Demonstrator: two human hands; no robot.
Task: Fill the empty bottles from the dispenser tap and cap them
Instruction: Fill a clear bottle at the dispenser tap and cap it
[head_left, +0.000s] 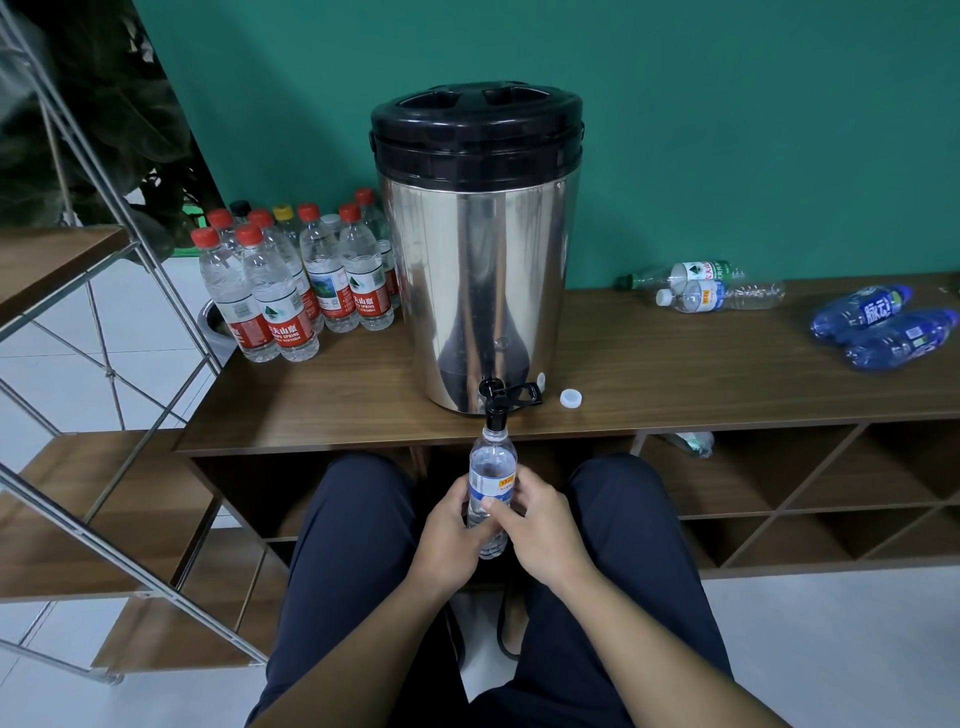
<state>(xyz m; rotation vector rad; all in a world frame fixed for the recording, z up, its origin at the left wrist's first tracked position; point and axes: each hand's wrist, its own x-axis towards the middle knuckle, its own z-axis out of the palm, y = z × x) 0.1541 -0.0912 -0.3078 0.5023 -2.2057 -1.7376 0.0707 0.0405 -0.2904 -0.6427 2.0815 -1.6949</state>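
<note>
Below the front edge of the wooden bench, a clear bottle with a blue-and-white label is held upright, uncapped, its mouth touching the black tap of the steel dispenser; the left hand and right hand both wrap its lower body, fingers curled round it; one white cap lies just right of the tap; left of the dispenser stand about ten capped bottles, mostly red-topped; to the right lie two clear bottles and two blue bottles on their sides, with bare bench between; the dispenser sits at the bench's front edge.
</note>
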